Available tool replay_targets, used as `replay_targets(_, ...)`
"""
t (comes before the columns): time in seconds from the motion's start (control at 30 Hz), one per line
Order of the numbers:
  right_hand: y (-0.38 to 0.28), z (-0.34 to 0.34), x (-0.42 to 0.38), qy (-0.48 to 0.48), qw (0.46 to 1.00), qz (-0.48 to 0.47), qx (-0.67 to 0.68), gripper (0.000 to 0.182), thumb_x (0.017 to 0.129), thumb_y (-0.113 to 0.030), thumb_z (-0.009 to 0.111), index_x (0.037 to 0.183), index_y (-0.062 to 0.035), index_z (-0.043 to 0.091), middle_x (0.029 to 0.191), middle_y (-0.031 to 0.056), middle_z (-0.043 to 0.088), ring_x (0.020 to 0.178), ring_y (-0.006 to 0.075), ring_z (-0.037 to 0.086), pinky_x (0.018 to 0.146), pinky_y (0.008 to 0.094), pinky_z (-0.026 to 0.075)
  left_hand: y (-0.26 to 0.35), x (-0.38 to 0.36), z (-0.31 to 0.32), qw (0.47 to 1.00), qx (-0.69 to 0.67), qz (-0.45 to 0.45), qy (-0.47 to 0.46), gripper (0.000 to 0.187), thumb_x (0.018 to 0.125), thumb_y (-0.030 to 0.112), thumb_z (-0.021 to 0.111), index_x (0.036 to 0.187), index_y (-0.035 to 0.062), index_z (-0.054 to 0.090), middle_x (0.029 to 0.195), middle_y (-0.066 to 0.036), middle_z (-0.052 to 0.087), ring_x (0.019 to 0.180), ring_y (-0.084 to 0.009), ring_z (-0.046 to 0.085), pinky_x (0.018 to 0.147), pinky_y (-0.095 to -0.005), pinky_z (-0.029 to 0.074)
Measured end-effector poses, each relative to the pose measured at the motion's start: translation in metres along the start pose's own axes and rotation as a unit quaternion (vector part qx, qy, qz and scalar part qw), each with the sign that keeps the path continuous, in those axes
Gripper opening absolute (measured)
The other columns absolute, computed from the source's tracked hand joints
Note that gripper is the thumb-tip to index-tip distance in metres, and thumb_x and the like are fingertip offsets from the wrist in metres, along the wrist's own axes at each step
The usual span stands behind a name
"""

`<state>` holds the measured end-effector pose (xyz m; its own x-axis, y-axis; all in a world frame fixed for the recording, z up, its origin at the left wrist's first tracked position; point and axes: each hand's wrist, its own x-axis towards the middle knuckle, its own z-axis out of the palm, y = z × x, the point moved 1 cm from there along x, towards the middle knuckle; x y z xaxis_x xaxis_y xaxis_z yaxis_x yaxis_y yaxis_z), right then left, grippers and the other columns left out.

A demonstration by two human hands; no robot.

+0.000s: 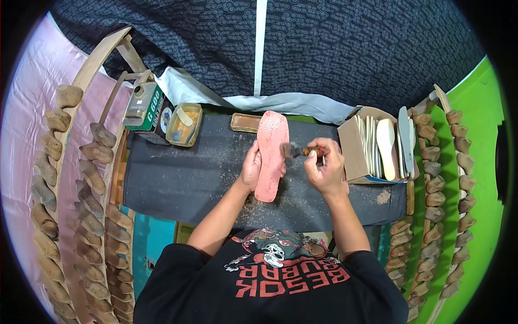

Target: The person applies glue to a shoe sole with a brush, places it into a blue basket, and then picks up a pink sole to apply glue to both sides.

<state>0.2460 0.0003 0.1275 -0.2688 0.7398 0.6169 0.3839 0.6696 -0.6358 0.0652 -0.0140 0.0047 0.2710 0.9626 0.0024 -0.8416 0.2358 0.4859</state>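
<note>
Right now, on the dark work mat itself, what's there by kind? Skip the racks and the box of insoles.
Pink sole, held by the left hand: 1
Brush, in the right hand: 1
Glue tin, open: 1
Flat tray: 1
Green can: 1
Total: 5

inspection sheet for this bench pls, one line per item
surface: dark mat dusted with shavings
job's things: pink sole lies lengthwise; brush at its right edge
clutter: glue tin, green can, small tray, box of insoles
grippers: left hand steadies the sole; right hand grips the brush
cables: nothing seen
surroundings: racks of wooden lasts on both sides, patterned cloth behind
</note>
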Motion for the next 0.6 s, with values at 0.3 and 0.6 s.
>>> replay_targets(0.3, 0.011, 0.006, 0.028, 0.097, 0.994, -0.046, 0.000, 0.014, 0.086, 0.000, 0.060, 0.100, -0.0009, 0.059, 0.074, 0.0071, 0.063, 0.058, 0.0134, 0.061, 0.055, 0.0278, 0.050, -0.017, 0.002, 0.007, 0.999, 0.005, -0.034, -0.034, 0.066, 0.104, 0.058, 0.020, 0.134, 0.0081, 0.051, 0.102, -0.013, 0.065, 0.076, -0.0276, 0.067, 0.068, -0.0376, 0.055)
replay_targets(0.6, -0.006, 0.019, 0.001, 0.002, 0.999, -0.023, 0.043, 0.013, 0.087, -0.002, 0.059, 0.100, -0.0008, 0.060, 0.076, 0.0045, 0.063, 0.063, 0.0099, 0.060, 0.057, 0.0243, 0.047, 0.001, -0.004, 0.015, 0.999, 0.034, 0.006, 0.012, 0.065, 0.104, 0.057, 0.021, 0.135, 0.0083, 0.051, 0.110, -0.011, 0.065, 0.080, -0.0268, 0.065, 0.073, -0.0389, 0.055)
